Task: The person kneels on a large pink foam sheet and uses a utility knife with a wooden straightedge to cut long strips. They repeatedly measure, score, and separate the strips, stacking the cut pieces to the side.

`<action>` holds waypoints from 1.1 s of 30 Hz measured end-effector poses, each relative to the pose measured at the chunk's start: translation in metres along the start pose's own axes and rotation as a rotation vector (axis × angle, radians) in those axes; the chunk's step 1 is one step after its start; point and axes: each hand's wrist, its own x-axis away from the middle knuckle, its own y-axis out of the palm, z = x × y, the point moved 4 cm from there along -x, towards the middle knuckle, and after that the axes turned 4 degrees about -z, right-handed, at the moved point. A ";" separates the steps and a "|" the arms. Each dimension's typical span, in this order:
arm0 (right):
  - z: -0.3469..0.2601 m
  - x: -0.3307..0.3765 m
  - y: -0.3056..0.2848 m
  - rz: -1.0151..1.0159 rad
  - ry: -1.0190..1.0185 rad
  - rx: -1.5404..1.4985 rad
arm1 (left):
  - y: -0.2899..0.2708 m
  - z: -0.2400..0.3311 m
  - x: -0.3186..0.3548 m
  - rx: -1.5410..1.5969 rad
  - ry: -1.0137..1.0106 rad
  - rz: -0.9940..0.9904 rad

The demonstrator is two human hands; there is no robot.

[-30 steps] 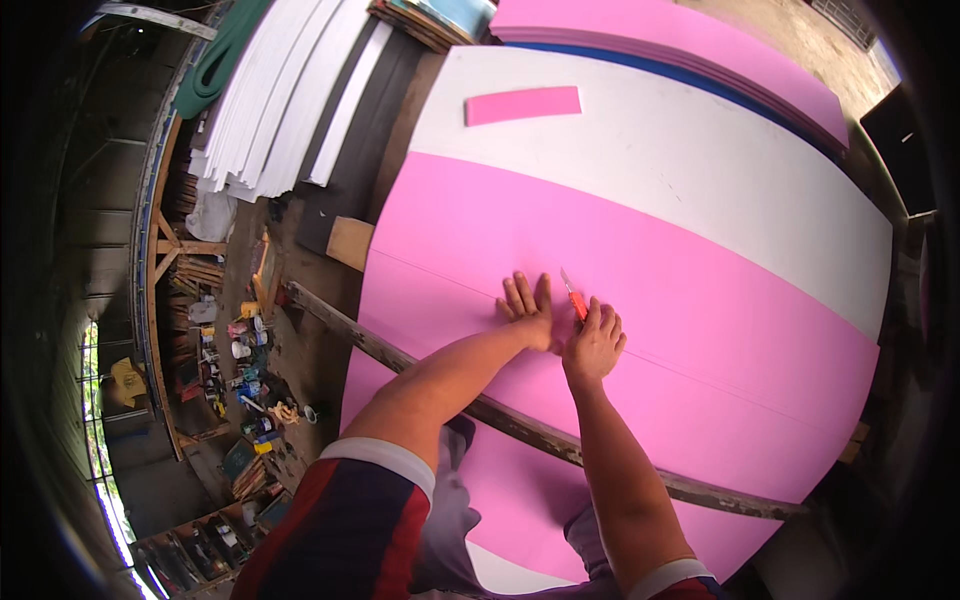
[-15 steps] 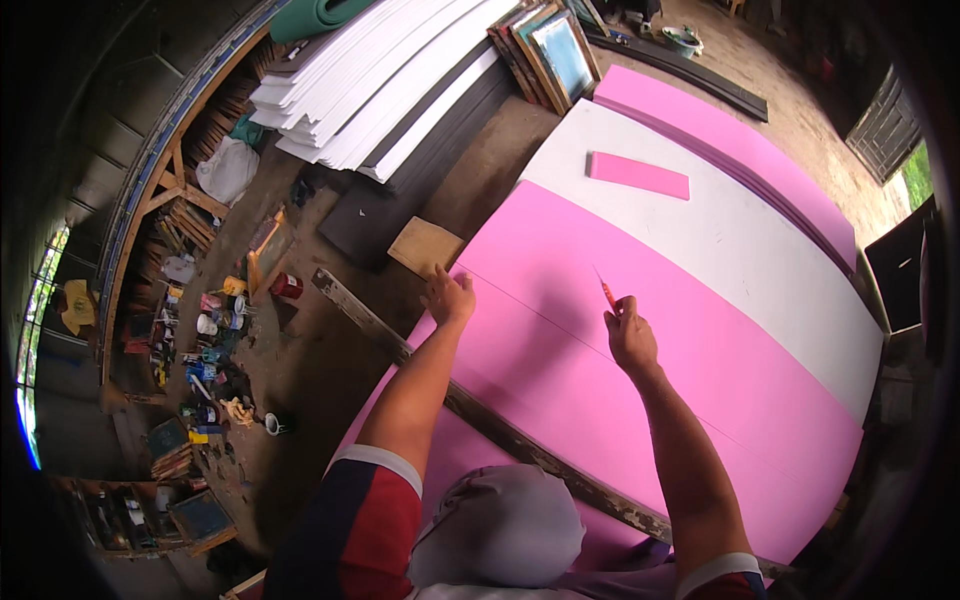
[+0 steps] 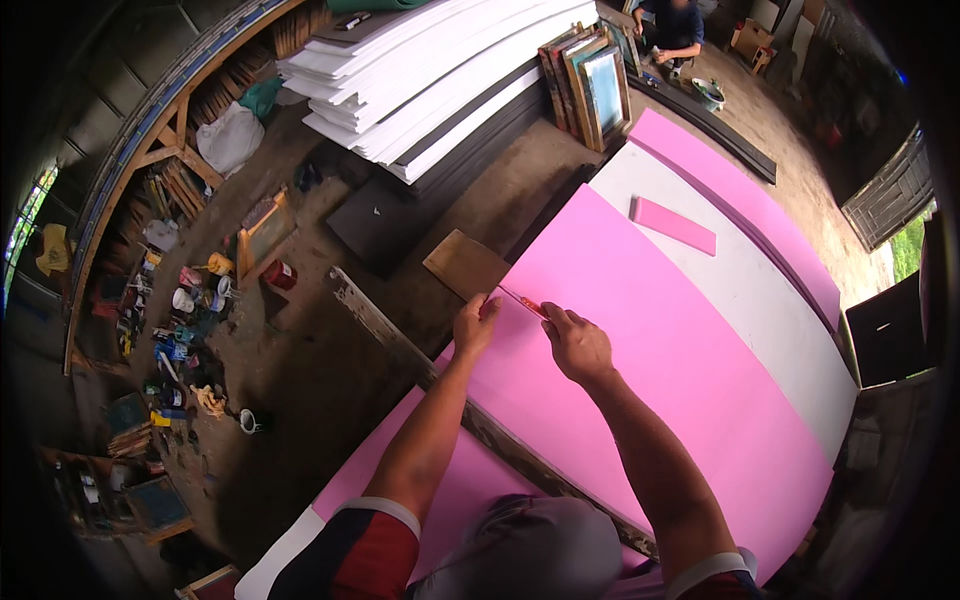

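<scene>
A large pink foam sheet [image 3: 640, 390] lies flat before me. My left hand [image 3: 474, 326] is at its far left edge, thumb and fingers closed on the sheet's edge. Closed around a red-orange utility knife [image 3: 533, 307], my right hand [image 3: 582, 347] is just to the right of it. The knife's thin blade points left, its tip close to my left fingers at the edge. Whether the blade touches the foam I cannot tell. A worn wooden bar [image 3: 500, 445] runs across the pink foam on the near side, under my left forearm.
A white sheet [image 3: 750, 290] carries a small pink strip [image 3: 675, 226]; more pink sheets [image 3: 745, 200] lie beyond. Stacked white sheets [image 3: 430, 75], framed screens [image 3: 603, 90] and a brown board [image 3: 465, 264] are at far left. Paint pots [image 3: 280, 273] stand leftward. Another person [image 3: 675, 28] crouches at the back.
My right hand has brought the knife left to the sheet's edge beside my left hand. My left fingers, earlier spread at the edge, have closed. The view has shifted, and the other person now shows.
</scene>
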 end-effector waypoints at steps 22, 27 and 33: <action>-0.008 -0.008 0.010 -0.232 0.134 0.216 | -0.008 0.020 0.009 0.058 0.015 0.007; 0.061 0.062 -0.004 -0.273 0.212 0.280 | -0.016 0.033 0.001 -0.008 -0.004 -0.103; 0.088 0.105 -0.044 -0.155 0.208 0.188 | 0.005 0.043 -0.058 -0.281 -0.170 -0.463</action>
